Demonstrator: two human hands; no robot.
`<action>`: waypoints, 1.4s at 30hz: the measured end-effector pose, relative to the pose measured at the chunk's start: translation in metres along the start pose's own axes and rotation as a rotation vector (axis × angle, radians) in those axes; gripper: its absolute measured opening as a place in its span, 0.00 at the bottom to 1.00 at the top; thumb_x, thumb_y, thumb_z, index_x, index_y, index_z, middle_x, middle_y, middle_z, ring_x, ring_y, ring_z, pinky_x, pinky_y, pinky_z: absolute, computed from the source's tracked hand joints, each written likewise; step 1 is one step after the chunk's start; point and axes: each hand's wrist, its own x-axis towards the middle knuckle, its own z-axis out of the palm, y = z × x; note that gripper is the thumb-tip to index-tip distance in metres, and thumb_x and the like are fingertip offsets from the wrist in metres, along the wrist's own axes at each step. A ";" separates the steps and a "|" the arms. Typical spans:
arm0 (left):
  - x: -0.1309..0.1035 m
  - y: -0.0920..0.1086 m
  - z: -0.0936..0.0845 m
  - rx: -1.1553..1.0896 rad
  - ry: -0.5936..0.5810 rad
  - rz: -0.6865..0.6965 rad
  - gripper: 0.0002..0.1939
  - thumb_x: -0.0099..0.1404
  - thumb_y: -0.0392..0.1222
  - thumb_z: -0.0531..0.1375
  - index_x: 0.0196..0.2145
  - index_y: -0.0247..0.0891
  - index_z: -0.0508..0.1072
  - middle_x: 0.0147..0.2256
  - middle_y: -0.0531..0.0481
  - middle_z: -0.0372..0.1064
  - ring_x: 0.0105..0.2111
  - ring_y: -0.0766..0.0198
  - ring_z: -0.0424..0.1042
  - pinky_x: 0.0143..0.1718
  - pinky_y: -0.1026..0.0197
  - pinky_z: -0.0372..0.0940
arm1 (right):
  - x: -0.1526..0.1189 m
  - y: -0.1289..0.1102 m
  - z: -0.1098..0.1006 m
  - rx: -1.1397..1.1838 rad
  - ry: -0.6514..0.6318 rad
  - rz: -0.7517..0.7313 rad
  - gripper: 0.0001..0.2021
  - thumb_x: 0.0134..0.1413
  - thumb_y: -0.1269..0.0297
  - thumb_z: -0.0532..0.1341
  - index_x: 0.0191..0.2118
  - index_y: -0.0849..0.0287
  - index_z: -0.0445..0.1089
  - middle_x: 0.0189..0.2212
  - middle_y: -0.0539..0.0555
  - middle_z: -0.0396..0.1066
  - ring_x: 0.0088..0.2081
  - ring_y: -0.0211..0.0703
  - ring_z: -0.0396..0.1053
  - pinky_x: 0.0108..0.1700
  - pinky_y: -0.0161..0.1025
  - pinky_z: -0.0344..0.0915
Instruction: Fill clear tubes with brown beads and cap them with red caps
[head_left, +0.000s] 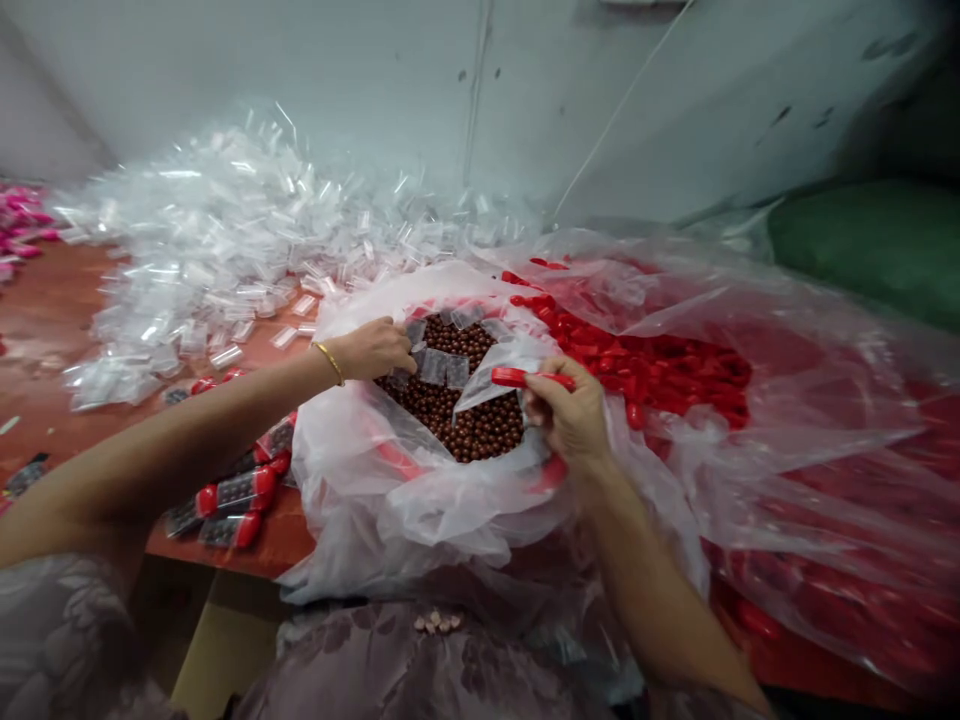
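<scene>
Brown beads [487, 425] fill a container lined with a white plastic bag [450, 510], and some clear plastic pieces [446, 368] lie on them. My left hand [386, 348] is at the left rim, its fingers curled down by the clear pieces; whatever its fingertips hold is hidden. Over the right side of the beads, my right hand [570, 405] pinches a red plastic piece [514, 377] that points left.
A large heap of clear tubes [247, 220] covers the back left of the red table [67, 300]. Filled tubes with red ends [236, 492] lie left of the bag. Red pieces [660, 370] under clear plastic spread rightward. Pink pieces [22, 220] sit far left.
</scene>
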 end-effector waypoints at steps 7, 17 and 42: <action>-0.001 0.031 -0.006 -0.011 -0.214 -0.078 0.16 0.67 0.44 0.51 0.38 0.31 0.74 0.33 0.39 0.75 0.31 0.59 0.73 0.33 0.60 0.61 | 0.001 0.024 0.000 -0.059 0.019 -0.064 0.11 0.45 0.58 0.63 0.28 0.57 0.61 0.17 0.44 0.68 0.13 0.29 0.56 0.15 0.29 0.50; 0.061 0.055 0.015 -0.415 -0.313 -0.378 0.15 0.63 0.42 0.54 0.41 0.29 0.73 0.38 0.35 0.75 0.36 0.54 0.76 0.36 0.59 0.67 | 0.000 0.022 -0.002 -0.094 -0.006 -0.050 0.14 0.51 0.54 0.60 0.39 0.58 0.70 0.22 0.45 0.67 0.15 0.28 0.56 0.17 0.31 0.51; -0.004 0.087 0.039 -1.702 0.483 -0.352 0.21 0.59 0.51 0.63 0.41 0.33 0.65 0.39 0.45 0.71 0.36 0.65 0.72 0.41 0.60 0.67 | 0.003 0.025 -0.003 0.061 0.023 -0.001 0.14 0.43 0.62 0.59 0.39 0.57 0.68 0.19 0.41 0.58 0.15 0.28 0.48 0.18 0.30 0.55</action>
